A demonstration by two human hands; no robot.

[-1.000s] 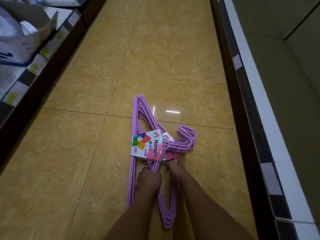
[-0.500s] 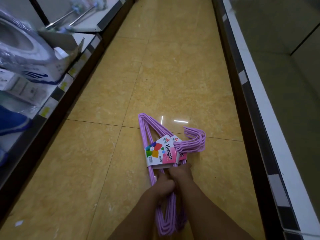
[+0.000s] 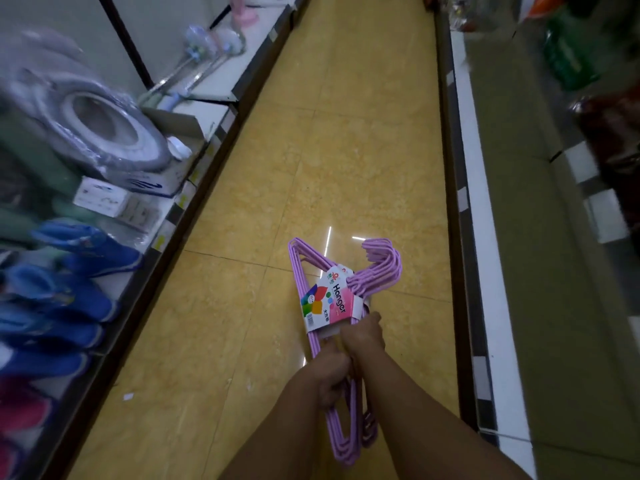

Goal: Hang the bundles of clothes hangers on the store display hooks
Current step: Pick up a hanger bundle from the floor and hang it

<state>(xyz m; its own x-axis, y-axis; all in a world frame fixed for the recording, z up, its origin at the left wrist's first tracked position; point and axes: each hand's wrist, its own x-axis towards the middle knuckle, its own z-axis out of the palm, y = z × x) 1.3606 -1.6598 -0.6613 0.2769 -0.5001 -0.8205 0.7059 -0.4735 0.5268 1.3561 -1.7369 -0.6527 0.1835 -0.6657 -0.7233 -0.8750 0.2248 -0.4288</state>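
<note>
A bundle of purple clothes hangers [image 3: 377, 268] with a white and pink "Hanger" label [image 3: 329, 303] is held out in front of me above the yellow floor, hooks pointing up and right. My left hand [image 3: 330, 375] grips the hanger wires below the label. My right hand [image 3: 363, 337] grips the same bundle just above and beside the left, right under the label. A second label peeks out behind the first, so more than one bundle may be held. No display hooks are visible.
A yellow tiled aisle [image 3: 346, 150] runs ahead. The left shelf holds blue slippers [image 3: 83, 251], boxes [image 3: 104, 199], a wrapped grey toilet seat [image 3: 100, 126] and brushes [image 3: 194, 64]. A right shelf [image 3: 502, 237] with a white edge carries blurred packaged goods [image 3: 568, 60].
The view has risen and turned down the aisle, showing more of both shelves. My hands have come closer together on the hangers and carried them up and to the right.
</note>
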